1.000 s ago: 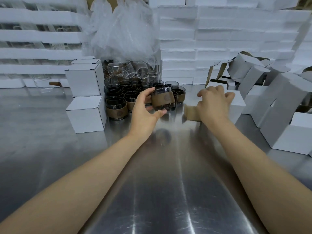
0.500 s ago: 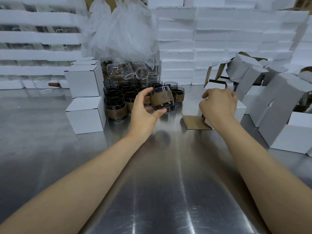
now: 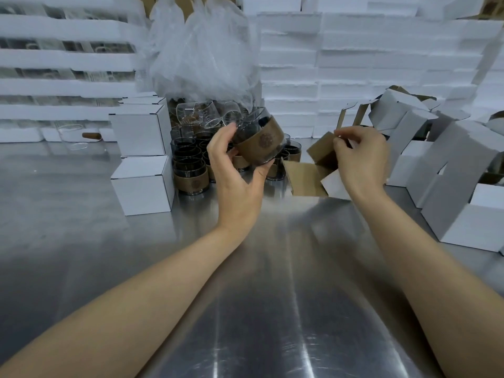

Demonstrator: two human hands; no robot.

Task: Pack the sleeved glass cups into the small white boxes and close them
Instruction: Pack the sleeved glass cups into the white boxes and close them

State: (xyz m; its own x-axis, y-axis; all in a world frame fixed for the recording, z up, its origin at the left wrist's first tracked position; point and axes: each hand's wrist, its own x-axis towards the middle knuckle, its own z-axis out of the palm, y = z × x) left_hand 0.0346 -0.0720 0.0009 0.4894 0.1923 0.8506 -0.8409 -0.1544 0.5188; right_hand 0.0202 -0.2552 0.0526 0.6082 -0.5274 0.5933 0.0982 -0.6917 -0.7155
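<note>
Just above the near edge of the cluster of sleeved cups (image 3: 191, 173), gripping one dark glass cup (image 3: 259, 143) in the left hand (image 3: 240, 181), thumb and fingers curled round its brown sleeve, lifted clear of the desk (image 3: 245, 309) and tilted. Immediately right of the cluster, pinching a brown-lined flap of a small open box (image 3: 305, 181) with the right hand (image 3: 360, 159), fingers bent over the flap's top edge. Blurred there, so hard to tell whether resting on the desk or raised; brown inside turned toward the held cup, near it but not touching. Left of the cluster, just beside it, two closed white boxes (image 3: 141, 159) stacked one on the other, with more behind. Behind the cluster, clear glasses (image 3: 196, 115) lying tipped under a crumpled plastic bag (image 3: 201, 50). Well to the right of the cluster, a heap of open white boxes (image 3: 450, 173), flaps up, several leaning on each other. Beyond the cluster on both sides, walls of stacked white foam trays (image 3: 368, 64).
</note>
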